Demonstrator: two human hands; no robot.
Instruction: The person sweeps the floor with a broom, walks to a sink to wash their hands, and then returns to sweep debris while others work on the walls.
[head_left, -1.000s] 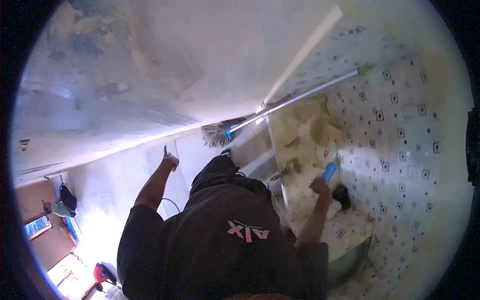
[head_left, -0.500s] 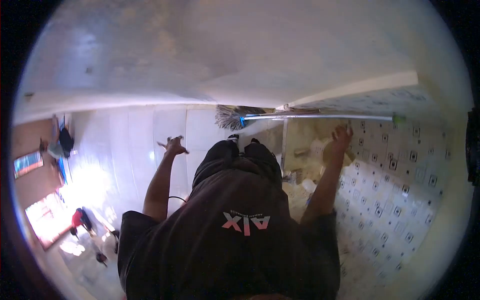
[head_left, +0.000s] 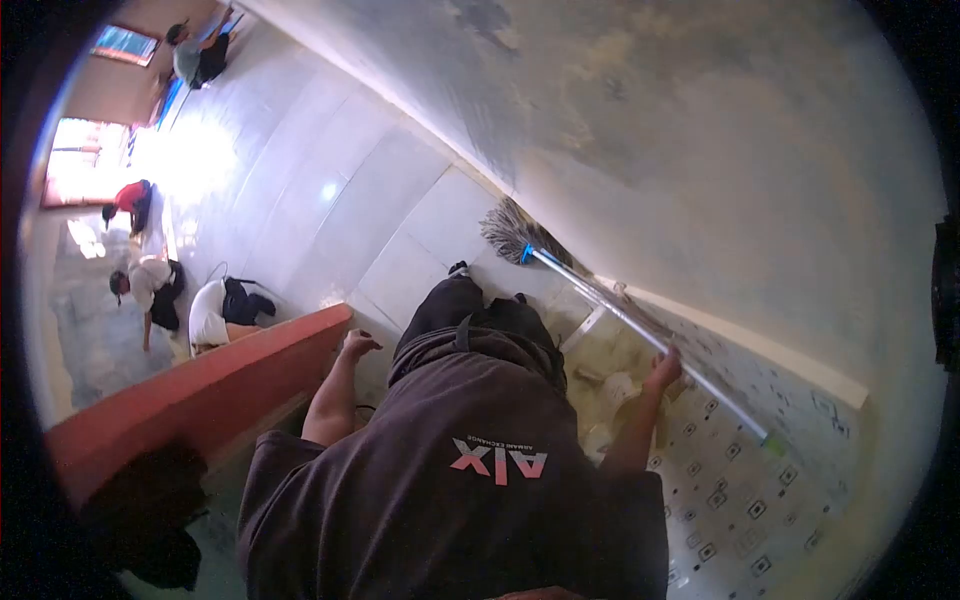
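A mop (head_left: 622,312) with a grey string head, a blue collar and a long pale handle leans slantwise along the wall, its head low near the floor. My right hand (head_left: 662,371) is closed around the handle, about midway along it. My left hand (head_left: 360,344) holds nothing; it hangs in front of me to the left with its fingers loosely bent and apart, close to the end of a red ledge. My feet (head_left: 458,270) stand on the floor a little short of the mop head.
A red-topped low wall (head_left: 200,370) runs along my left. Beyond it, several people crouch or bend over the pale tiled floor (head_left: 330,140). A stained wall (head_left: 650,150) rises ahead and to the right. Patterned tiles (head_left: 720,490) and pale containers (head_left: 605,415) lie below on the right.
My right hand has closed on the mop handle, which now slants more. My left hand's spread fingers have relaxed. The view has turned, bringing the red-topped wall and more people into sight.
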